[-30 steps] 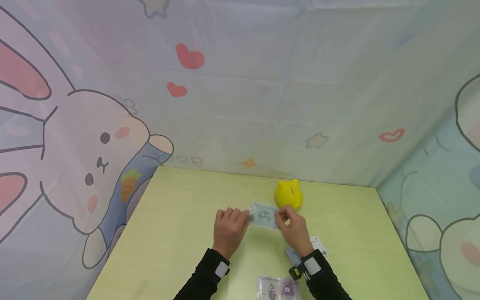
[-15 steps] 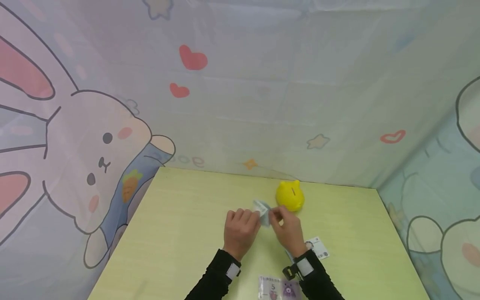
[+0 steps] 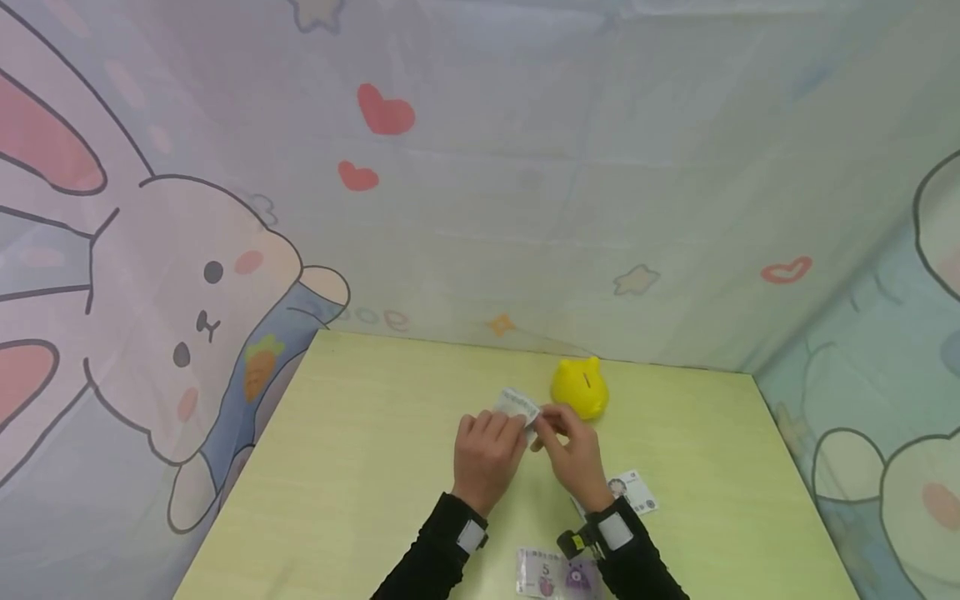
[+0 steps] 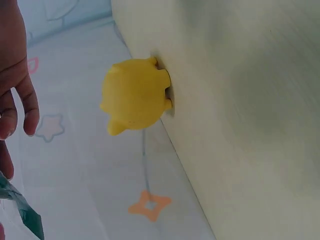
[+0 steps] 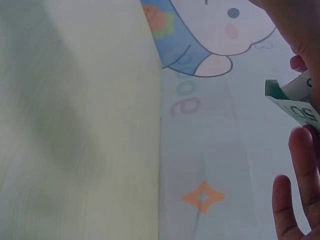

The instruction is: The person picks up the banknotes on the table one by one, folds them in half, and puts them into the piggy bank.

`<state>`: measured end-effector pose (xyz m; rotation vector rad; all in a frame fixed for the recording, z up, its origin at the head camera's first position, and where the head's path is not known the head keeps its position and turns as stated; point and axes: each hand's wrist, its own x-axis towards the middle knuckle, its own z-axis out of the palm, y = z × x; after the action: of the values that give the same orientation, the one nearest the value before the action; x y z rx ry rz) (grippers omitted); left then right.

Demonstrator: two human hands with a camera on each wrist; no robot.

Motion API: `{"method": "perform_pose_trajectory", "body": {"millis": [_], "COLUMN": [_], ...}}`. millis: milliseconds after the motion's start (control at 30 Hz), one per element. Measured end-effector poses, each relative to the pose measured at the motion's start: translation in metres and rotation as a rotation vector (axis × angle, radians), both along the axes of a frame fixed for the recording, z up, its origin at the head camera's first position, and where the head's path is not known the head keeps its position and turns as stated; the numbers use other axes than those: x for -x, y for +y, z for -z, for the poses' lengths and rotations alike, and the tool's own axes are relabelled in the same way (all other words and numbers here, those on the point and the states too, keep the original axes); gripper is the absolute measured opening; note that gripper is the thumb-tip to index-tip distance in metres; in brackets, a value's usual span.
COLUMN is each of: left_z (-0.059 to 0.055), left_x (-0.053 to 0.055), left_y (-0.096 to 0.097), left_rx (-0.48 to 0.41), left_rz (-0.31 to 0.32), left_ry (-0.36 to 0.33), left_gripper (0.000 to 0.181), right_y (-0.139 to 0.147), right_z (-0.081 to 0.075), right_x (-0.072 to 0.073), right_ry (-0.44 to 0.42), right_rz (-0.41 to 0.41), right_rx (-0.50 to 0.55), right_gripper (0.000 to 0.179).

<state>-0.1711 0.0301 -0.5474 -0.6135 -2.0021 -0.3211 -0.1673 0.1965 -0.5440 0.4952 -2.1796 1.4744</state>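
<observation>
A small green-and-white play banknote [image 3: 517, 402] is held in the air between both hands, bent over in a fold. My left hand [image 3: 487, 458] grips its left part with curled fingers. At its right edge my right hand [image 3: 573, 454] pinches it between thumb and forefinger. The right wrist view shows printed digits on the folded banknote [image 5: 298, 111]; only a corner of the banknote [image 4: 25, 215] enters the left wrist view. Just behind the right hand stands a yellow piggy bank [image 3: 580, 388], slot upward; the left wrist view shows the piggy bank [image 4: 132, 95] on its short feet.
A purple play note [image 3: 543, 573] marked 5 lies at the table's front, partly covered by the right forearm. Another pale note [image 3: 633, 492] lies right of the right wrist. The pale yellow table [image 3: 360, 417] meets a cartoon-printed backdrop [image 3: 487, 208] behind.
The banknote has gone from flat and stretched between the hands to folded over. My left hand has moved right, closer to the right hand. The piggy bank stays put.
</observation>
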Motion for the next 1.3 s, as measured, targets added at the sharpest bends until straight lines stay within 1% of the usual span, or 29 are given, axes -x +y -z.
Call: {"method": "perform_pose_trajectory", "body": {"millis": [167, 300, 433, 567, 700, 800, 900, 1067, 1167, 1233, 1300], "left_z": [-0.003, -0.005, -0.005, -0.003, -0.001, -0.002, -0.004, -0.008, -0.008, -0.007, -0.007], "left_x": [0.002, 0.002, 0.002, -0.001, -0.001, -0.002, -0.003, -0.001, 0.002, 0.004, 0.005], "left_y": [0.000, 0.000, 0.000, -0.001, -0.001, -0.001, -0.002, -0.005, -0.007, -0.009, -0.011], "left_rx": [-0.005, -0.014, -0.029, -0.035, -0.007, 0.019, 0.012, -0.052, -0.108, -0.171, -0.265], "left_rz": [0.012, 0.029, 0.070, 0.108, 0.112, 0.108, 0.120, 0.164, 0.196, 0.223, 0.262], "left_ry": [-0.025, -0.070, -0.138, -0.186, -0.196, -0.191, -0.190, -0.215, -0.226, -0.248, -0.294], "left_gripper": [0.023, 0.024, 0.028, 0.032, 0.033, 0.034, 0.036, 0.035, 0.030, 0.027, 0.023], "right_y": [0.002, 0.007, 0.012, 0.016, 0.018, 0.018, 0.018, 0.017, 0.017, 0.017, 0.017], "right_z": [-0.004, -0.006, -0.007, -0.005, -0.005, -0.007, -0.009, -0.009, -0.009, -0.010, -0.010], "right_x": [0.000, 0.000, 0.002, 0.004, 0.004, 0.004, 0.004, 0.005, 0.005, 0.004, 0.003], "right_ry": [-0.008, -0.039, -0.080, -0.109, -0.155, -0.184, -0.185, -0.159, -0.149, -0.144, -0.138], "right_rz": [-0.050, -0.078, -0.091, -0.093, -0.096, -0.092, -0.097, -0.098, -0.087, -0.080, -0.068], "right_rx": [0.021, 0.019, 0.015, 0.014, 0.025, 0.029, 0.033, 0.051, 0.060, 0.063, 0.058], "right_gripper": [0.013, 0.015, 0.014, 0.013, 0.013, 0.013, 0.013, 0.012, 0.011, 0.011, 0.010]}}
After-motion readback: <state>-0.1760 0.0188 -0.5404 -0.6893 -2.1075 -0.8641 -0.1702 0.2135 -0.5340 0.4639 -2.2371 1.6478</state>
